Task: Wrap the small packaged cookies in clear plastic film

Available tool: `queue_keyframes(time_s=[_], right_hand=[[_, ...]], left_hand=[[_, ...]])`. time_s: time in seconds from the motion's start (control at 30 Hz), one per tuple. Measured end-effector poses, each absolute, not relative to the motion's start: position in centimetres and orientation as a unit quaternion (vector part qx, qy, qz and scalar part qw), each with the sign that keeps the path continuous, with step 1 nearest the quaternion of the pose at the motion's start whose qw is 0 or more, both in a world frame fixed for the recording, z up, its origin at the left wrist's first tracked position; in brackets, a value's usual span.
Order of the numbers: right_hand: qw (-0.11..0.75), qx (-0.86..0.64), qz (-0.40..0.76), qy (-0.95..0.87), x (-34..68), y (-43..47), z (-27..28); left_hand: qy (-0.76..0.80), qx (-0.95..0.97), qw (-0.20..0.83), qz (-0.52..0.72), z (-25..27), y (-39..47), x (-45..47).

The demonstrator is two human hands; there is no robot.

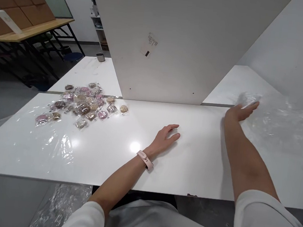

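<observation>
My left hand (pixel 166 138), with a pink wristband (pixel 145 159) on its wrist, is at the middle of the white table (pixel 190 160). Its thumb and fingers are apart, with nothing between them. Further right, my right hand (pixel 242 111) reaches out with fingers stretched, against or just beside a crumpled clear plastic sheet (pixel 281 122). Whether it touches the plastic I cannot tell. Away to the left of both hands lies a loose heap of small round pieces in clear wrappers (pixel 84 103), brown, pink and tan.
A tall white panel (pixel 174 44) stands upright across the table's middle. A metal cup (pixel 100 57) sits at the back left. More clear plastic lies on the table's left part (pixel 54 150) and on the floor (pixel 62 205). Cardboard boxes (pixel 19 4) rest on a wooden table behind.
</observation>
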State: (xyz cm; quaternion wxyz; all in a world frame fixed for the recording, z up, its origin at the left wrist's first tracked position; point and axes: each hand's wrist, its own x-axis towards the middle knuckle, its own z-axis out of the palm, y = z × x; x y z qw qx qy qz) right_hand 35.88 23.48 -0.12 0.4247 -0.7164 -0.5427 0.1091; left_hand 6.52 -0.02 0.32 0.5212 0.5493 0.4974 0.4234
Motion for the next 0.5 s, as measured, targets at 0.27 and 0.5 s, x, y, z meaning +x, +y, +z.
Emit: queue_keyframes(time_s=[0.27,0.5], right_hand=[[0.219,-0.673,0.06,-0.704,29.9,24.1,-2.2],[0.376,-0.716,-0.029,-0.588,35.8,17.4,-1.0]], left_hand=[[0.497,0.565,0.512,0.415,0.6,0.0,6.5],[0.492,0.576,0.507,0.411,0.5,0.1,6.3]])
